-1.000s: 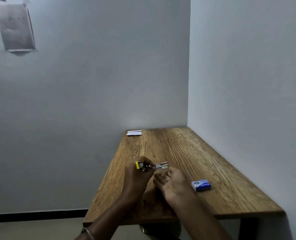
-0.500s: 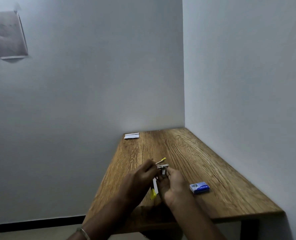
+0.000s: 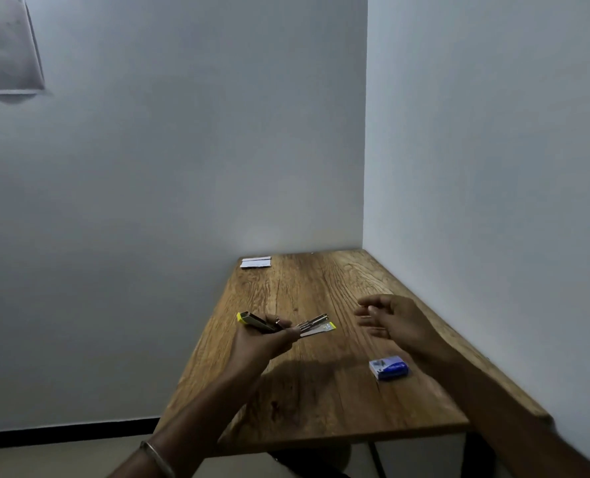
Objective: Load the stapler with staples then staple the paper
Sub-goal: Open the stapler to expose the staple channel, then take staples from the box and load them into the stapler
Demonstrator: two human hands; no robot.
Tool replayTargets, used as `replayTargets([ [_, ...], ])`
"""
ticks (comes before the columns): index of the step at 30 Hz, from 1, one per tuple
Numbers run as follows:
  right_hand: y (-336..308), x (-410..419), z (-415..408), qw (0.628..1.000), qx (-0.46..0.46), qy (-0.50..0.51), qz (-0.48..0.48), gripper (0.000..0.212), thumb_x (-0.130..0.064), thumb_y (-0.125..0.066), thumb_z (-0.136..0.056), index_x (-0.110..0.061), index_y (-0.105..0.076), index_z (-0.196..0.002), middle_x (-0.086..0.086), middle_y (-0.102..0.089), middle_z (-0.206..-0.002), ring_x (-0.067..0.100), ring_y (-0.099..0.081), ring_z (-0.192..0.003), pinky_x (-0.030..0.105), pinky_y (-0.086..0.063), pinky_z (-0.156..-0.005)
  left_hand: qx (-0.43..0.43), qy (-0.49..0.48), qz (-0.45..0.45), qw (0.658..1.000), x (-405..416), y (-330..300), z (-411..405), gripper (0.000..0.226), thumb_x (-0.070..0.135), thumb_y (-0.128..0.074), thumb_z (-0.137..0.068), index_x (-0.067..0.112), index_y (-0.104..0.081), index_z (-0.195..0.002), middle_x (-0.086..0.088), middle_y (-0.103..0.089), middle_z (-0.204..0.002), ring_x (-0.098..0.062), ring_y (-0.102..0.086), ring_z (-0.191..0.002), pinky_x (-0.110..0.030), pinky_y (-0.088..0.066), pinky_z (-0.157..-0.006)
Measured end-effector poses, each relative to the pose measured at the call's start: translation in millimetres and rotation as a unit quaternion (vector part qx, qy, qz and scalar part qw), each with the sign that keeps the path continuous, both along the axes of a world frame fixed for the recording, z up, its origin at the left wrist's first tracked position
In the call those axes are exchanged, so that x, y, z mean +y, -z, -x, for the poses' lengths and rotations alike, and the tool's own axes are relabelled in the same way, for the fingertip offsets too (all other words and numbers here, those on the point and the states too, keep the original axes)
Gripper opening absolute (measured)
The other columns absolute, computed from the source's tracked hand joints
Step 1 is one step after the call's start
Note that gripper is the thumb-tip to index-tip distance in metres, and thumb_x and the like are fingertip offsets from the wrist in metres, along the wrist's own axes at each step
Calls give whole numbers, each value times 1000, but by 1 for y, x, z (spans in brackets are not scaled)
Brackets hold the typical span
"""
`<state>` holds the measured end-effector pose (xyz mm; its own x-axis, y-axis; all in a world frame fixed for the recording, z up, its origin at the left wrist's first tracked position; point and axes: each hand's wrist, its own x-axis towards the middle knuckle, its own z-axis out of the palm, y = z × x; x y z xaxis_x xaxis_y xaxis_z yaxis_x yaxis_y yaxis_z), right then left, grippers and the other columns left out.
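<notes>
Stapler (image 3: 283,324) held in left hand (image 3: 261,343) above worktop (image 3: 321,401) centre. Right hand (image 3: 395,320) apart, to its right. Staple box (image 3: 389,367) near-right on worktop. Paper (image 3: 255,262) far-left corner.

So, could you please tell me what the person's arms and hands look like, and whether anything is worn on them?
Both forearms are bare, with no sleeves in view. The left wrist carries a thin metal bangle. The left hand and right hand wear no gloves; rings cannot be made out in this dim view.

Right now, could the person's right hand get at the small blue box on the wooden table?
Probably yes: the right hand hovers empty above the table, and the small blue box lies just nearer, nothing between them.
</notes>
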<state>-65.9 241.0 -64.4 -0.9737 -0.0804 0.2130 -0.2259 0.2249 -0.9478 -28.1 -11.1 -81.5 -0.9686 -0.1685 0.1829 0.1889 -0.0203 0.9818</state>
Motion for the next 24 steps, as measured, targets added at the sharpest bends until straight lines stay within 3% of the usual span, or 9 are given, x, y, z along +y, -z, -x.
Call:
replayTargets([
  [3, 5, 28, 21, 963, 85, -3, -257, 40, -9, -57, -99, -19, -58, -137, 1, -72, -122, 7, -67, -111, 26, -52, -96, -45, 19, -10, 999, 1, 3, 4, 29, 1, -84, -72, -3, -67, -95, -17, -74, -84, -21, -72, -71, -30, -61, -65],
  [5, 17, 40, 29, 942, 67, -26, -327, 54, -10, -58, -99, -27, -45, -148, 0, -67, -130, 3, -62, -117, 17, -49, -95, -61, 21, 7, 998, 1, 5, 7, 33, 5, -86, -71, -5, -67, -96, -14, -74, -81, -18, -72, -69, -29, -60, -62],
  [8, 35, 49, 32, 941, 34, -49, -332, 60, -11, -56, -100, -34, -35, -152, -8, -62, -137, -14, -54, -112, 0, -40, -83, -65, 23, 38, 997, -2, 8, 12, 41, 8, -86, -71, -12, -66, -100, -16, -73, -81, -16, -70, -67, -25, -56, -57],
  [13, 40, 53, 41, 926, 38, -65, -370, 54, -14, -54, -101, -28, -38, -151, -11, -56, -144, -12, -46, -123, 0, -32, -90, -63, 23, 29, 997, -3, 9, 12, 41, 5, -86, -69, -15, -65, -98, -18, -74, -82, -20, -72, -67, -26, -58, -57],
  [16, 34, 53, 42, 925, 25, -86, -369, 55, -13, -54, -101, -24, -36, -152, -5, -52, -149, -2, -47, -130, 10, -37, -98, -69, 28, 15, 997, -3, 9, 12, 41, 5, -86, -68, -13, -64, -98, -15, -73, -80, -19, -72, -66, -24, -57, -55],
  [19, 21, 40, 37, 931, 103, -25, -350, 51, -23, -60, -98, -23, -46, -147, -3, -51, -149, 13, -48, -136, 22, -35, -104, -72, 24, 14, 997, -4, 9, 11, 45, 7, -88, -65, -11, -65, -98, -17, -74, -83, -23, -74, -72, -28, -58, -60],
  [24, 2, -21, 17, 916, 196, -92, -337, 45, -29, -73, -88, -22, -63, -132, -1, -65, -134, 11, -59, -124, 31, -47, -104, -76, 28, 28, 996, -5, 10, 12, 44, 12, -90, -60, -5, -67, -94, -13, -76, -82, -22, -75, -74, -28, -58, -61],
])
